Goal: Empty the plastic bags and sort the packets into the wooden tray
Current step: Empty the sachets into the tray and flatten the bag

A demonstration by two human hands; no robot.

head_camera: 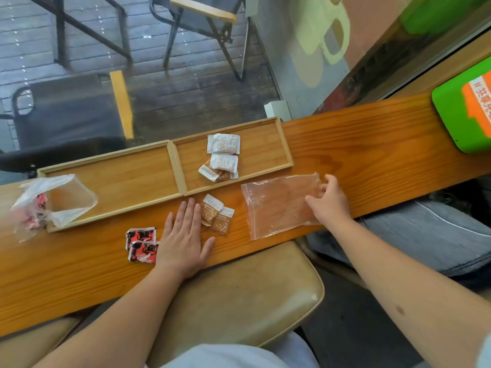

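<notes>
My left hand (184, 235) lies flat, palm down on the surface (358, 155), fingers spread, gripping nothing. It covers the right edge of the lower of two red-black packets (142, 244) at its 9 o'clock. Two brown packets (216, 216) sit just beside my fingertips at 1 o'clock, overlapping, long axes running roughly 12 to 6 with a slight tilt.

My right hand (329, 201) rests on the far right corner of the clear zip bag (279, 204), fingers curled at its edge; cannot tell whether they pinch it or just press. The bag lies flat, looks empty, long axis 11 to 5, near edge overhanging the surface.

The wooden tray (170, 155) has two compartments, long axis 8 to 2. The right one holds two white packets (223, 152) and a brown-white packet (215, 173) partly under them; print is unreadable. The left one is bare wood, with a white plastic bag (53, 203) draped over its 8 o'clock corner. Reddish contents show through it, blurred; count unclear.

A green box (462, 107) at 2 o'clock is cut off by the frame.
</notes>
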